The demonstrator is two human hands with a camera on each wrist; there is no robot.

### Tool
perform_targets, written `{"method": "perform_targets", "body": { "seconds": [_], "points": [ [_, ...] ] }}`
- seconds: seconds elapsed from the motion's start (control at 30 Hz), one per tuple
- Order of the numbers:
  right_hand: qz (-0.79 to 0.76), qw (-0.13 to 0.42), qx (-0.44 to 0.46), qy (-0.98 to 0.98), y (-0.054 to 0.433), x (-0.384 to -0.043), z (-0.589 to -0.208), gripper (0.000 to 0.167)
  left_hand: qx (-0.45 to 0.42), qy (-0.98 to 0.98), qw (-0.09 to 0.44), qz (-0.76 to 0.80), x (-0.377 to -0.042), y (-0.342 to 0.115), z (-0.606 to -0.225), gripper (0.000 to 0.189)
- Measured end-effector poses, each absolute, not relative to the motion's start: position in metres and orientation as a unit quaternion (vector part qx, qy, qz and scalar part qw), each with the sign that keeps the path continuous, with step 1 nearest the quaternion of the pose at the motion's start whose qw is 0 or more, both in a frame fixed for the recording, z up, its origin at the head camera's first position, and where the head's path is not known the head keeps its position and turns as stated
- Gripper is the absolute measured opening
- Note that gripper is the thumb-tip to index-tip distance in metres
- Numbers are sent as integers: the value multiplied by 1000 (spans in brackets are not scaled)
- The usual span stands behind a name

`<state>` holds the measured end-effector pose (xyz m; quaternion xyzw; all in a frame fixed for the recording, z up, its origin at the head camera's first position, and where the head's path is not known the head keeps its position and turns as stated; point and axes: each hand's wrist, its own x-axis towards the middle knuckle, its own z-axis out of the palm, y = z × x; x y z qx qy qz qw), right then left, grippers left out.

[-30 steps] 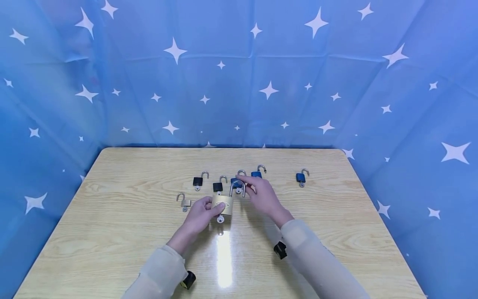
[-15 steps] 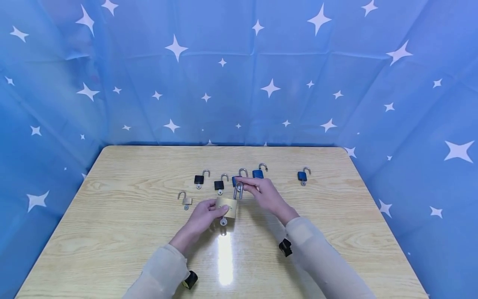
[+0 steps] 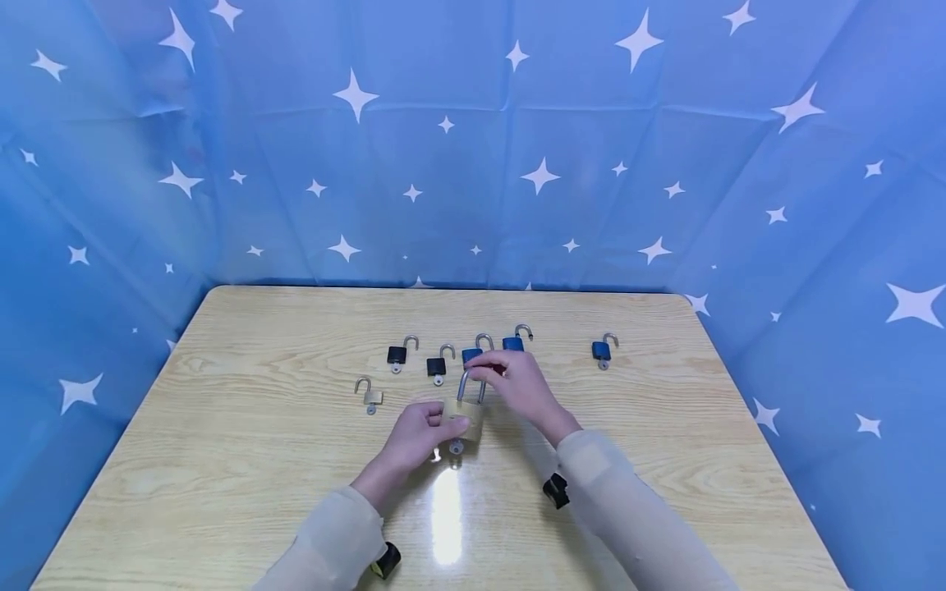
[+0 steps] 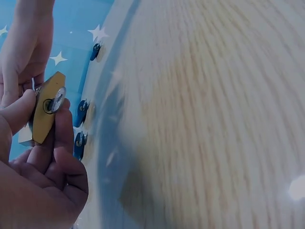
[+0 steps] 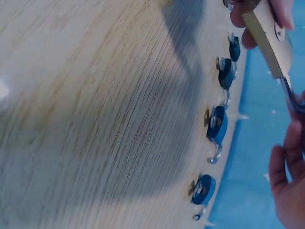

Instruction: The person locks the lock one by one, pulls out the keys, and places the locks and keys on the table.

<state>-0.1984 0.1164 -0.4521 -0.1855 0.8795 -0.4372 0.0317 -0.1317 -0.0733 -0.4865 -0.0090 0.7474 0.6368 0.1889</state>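
My left hand (image 3: 414,437) grips a large brass padlock (image 3: 471,416) by its body, thumb across the front. A key (image 3: 456,447) sticks out of its lower end; the left wrist view shows the same key (image 4: 58,99) in the keyhole. Thumb and fingers of my right hand (image 3: 521,390) pinch the top of the steel shackle (image 3: 463,386). Both shackle legs point down towards the body. Whether the free leg sits in its hole I cannot tell. The right wrist view shows the brass body (image 5: 269,40) tilted above the table, with part of the shackle hidden by fingers.
Behind the hands lie smaller padlocks with raised shackles: a brass one (image 3: 374,398), two black ones (image 3: 397,355), and blue ones (image 3: 471,355), one of them (image 3: 602,351) farther right. The wooden table (image 3: 222,492) ends at a blue star-patterned curtain (image 3: 473,164).
The left hand has brought the brass padlock a little right and nearer. Its shackle has turned, looking narrow half a second ago and wider now, with the right hand's fingers on its top.
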Motion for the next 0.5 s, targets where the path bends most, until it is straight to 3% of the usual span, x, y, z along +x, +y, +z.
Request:
{"method": "perform_targets", "body": {
  "seconds": [0.5],
  "points": [
    [-304,-32,-179,935,101,-196,-448,13,18,771,169,614,-129,-63,-493,36]
  ]
}}
